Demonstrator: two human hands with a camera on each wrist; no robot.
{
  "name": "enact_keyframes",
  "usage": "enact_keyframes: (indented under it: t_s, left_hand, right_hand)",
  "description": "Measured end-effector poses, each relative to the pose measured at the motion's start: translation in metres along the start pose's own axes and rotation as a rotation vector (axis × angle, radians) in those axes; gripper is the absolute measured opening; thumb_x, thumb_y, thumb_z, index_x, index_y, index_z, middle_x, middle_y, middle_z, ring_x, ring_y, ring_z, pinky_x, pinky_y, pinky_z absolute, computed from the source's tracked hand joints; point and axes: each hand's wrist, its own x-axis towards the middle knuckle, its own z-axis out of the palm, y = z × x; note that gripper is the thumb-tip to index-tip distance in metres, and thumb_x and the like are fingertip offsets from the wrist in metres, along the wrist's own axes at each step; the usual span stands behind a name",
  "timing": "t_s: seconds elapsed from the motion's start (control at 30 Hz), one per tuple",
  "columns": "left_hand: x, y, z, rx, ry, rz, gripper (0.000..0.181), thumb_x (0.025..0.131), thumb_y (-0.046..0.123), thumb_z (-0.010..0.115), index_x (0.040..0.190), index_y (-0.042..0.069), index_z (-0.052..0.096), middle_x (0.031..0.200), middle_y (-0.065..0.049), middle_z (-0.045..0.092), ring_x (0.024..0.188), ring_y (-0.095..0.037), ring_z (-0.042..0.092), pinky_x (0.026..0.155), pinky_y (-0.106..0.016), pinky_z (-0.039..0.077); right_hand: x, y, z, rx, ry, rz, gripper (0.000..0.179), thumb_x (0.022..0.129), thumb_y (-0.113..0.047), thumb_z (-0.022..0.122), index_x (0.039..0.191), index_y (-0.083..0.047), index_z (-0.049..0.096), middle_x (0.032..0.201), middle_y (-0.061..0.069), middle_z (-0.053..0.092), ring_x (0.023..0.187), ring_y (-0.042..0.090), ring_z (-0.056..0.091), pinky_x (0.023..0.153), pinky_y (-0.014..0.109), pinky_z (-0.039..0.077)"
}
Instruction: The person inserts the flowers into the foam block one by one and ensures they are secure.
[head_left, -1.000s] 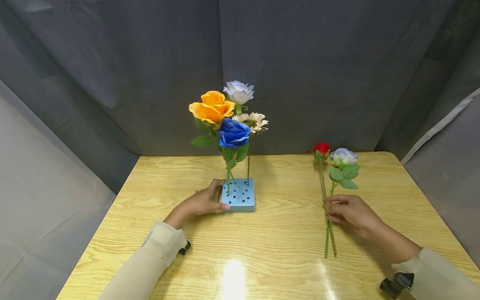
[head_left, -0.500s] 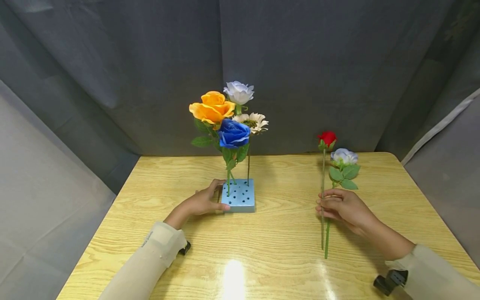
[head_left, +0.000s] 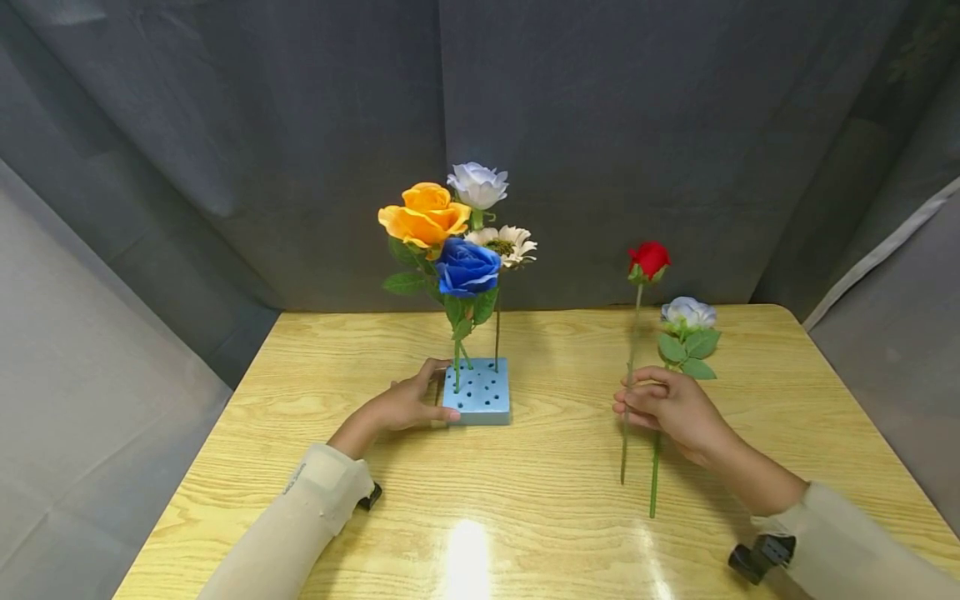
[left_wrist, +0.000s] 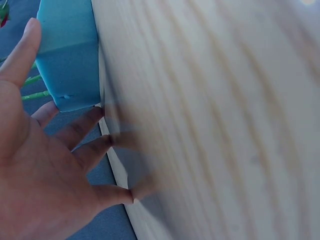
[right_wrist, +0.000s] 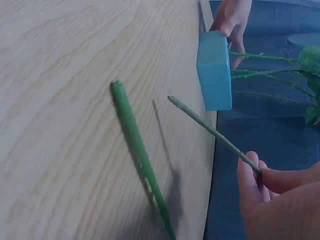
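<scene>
My left hand (head_left: 405,403) holds the left side of a light blue foam block (head_left: 480,403) with holes in its top. The thumb lies along the front and the index finger reaches the back corner; the other fingers spread near the table in the left wrist view. An orange rose (head_left: 424,215), a blue rose (head_left: 468,268), a pale lilac rose (head_left: 477,184) and a cream daisy-like flower (head_left: 510,245) stand in the block. On the right, my right hand (head_left: 678,408) pinches the stem of a red rose (head_left: 649,260), upright with its stem end (right_wrist: 190,112) above the table.
Beyond my right hand, a second pale lilac rose (head_left: 688,313) lies on the wooden table (head_left: 562,492), its green stem (right_wrist: 131,122) partly behind the hand. Grey curtains (head_left: 360,108) hang behind the table and at both sides.
My right hand has raised the red rose from beside the lilac rose, turned it more upright and carried it a little left. The left hand and block have stayed still.
</scene>
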Motion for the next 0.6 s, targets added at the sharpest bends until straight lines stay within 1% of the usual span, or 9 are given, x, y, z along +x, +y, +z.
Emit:
enact_keyframes:
  t_s: [0.1,0.27,0.43,0.6]
  left_hand:
    - [0.0,0.0,0.0,-0.001,0.0,0.0,0.096,0.09,0.049,0.078,0.162,0.022,0.02,0.166,-0.017,0.032,0.152,-0.041,0.029,0.114,-0.078,-0.006]
    - [0.0,-0.001,0.0,-0.002,-0.001,0.0,0.096,0.09,0.05,0.078,0.162,0.022,0.02,0.166,-0.017,0.032,0.152,-0.041,0.029,0.114,-0.078,-0.006]
    - [0.001,-0.002,0.0,-0.003,0.0,-0.001,0.097,0.09,0.05,0.078,0.162,0.022,0.019,0.166,-0.017,0.032,0.152,-0.041,0.03,0.114,-0.078,-0.006]
    - [0.0,-0.002,0.0,-0.007,0.0,-0.003,0.097,0.09,0.051,0.077,0.162,0.023,0.019,0.166,-0.017,0.032,0.152,-0.041,0.029,0.114,-0.078,-0.007]
  right_hand:
    - [0.002,-0.003,0.004,-0.009,0.004,-0.003,0.038,0.103,-0.001,0.059,0.135,0.017,0.046,0.111,0.018,0.074,0.102,0.024,0.076,0.091,0.037,0.058]
    - [0.006,-0.006,0.011,-0.01,0.007,-0.005,0.036,0.103,0.0,0.059,0.134,0.015,0.047,0.111,0.02,0.074,0.102,0.024,0.076,0.09,0.036,0.059]
    - [0.01,-0.012,0.019,-0.012,0.0,-0.026,0.033,0.103,0.002,0.059,0.132,0.014,0.049,0.109,0.017,0.075,0.101,0.023,0.076,0.09,0.036,0.059]
    - [0.014,-0.018,0.028,-0.008,-0.004,-0.034,0.035,0.103,0.002,0.059,0.134,0.015,0.048,0.11,0.015,0.074,0.103,0.024,0.075,0.091,0.036,0.059]
